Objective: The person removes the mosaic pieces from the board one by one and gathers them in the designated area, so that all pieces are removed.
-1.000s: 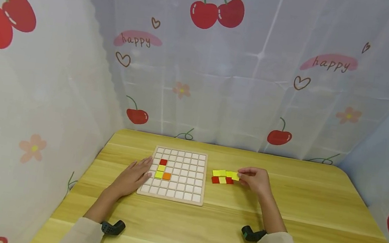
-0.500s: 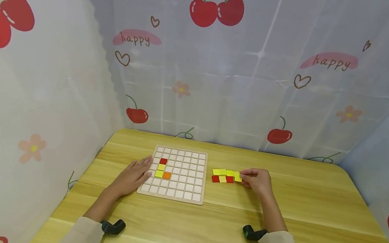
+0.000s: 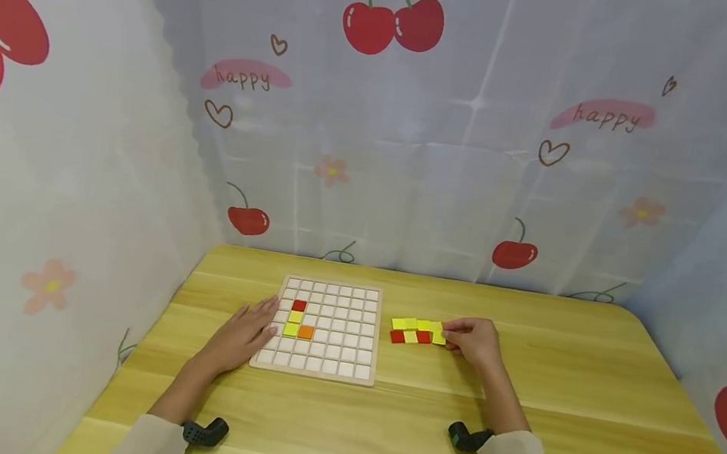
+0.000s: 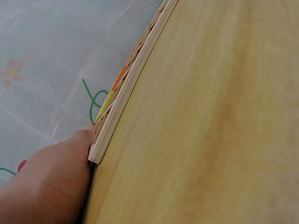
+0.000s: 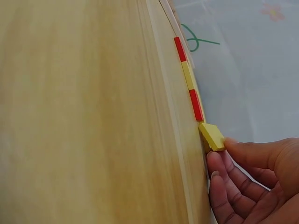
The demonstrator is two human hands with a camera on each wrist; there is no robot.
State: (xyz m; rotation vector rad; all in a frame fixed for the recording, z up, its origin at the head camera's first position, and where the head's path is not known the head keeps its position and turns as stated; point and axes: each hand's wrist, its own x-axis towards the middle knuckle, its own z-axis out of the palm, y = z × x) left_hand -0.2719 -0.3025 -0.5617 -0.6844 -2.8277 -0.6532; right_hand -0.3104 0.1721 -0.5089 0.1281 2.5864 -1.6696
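In the head view, my left hand (image 3: 241, 335) lies with extended fingers along the left edge of a wooden grid board (image 3: 376, 353). The board bears a red tile (image 3: 300, 306), two yellow tiles (image 3: 291, 329) and an orange tile (image 3: 305, 332). To the board's right, my right hand (image 3: 476, 342) pinches a yellow tile (image 5: 214, 136) between thumb and fingers; in the right wrist view it stands tilted at the end of a row. That row has two red tiles (image 5: 195, 105) with a pale yellow tile (image 5: 188, 75) between them. Several yellow tiles (image 3: 404, 324) lie behind it.
The wooden table (image 3: 333, 440) carries the board and the loose tiles. Curtains with printed cherries (image 3: 392, 25) hang behind it and on both sides. Each wrist wears a black camera (image 3: 469, 437).
The pinched yellow tile has moved slightly right and toward the front beside the other tiles, and its face shows more. My left hand keeps its place on the board's edge.
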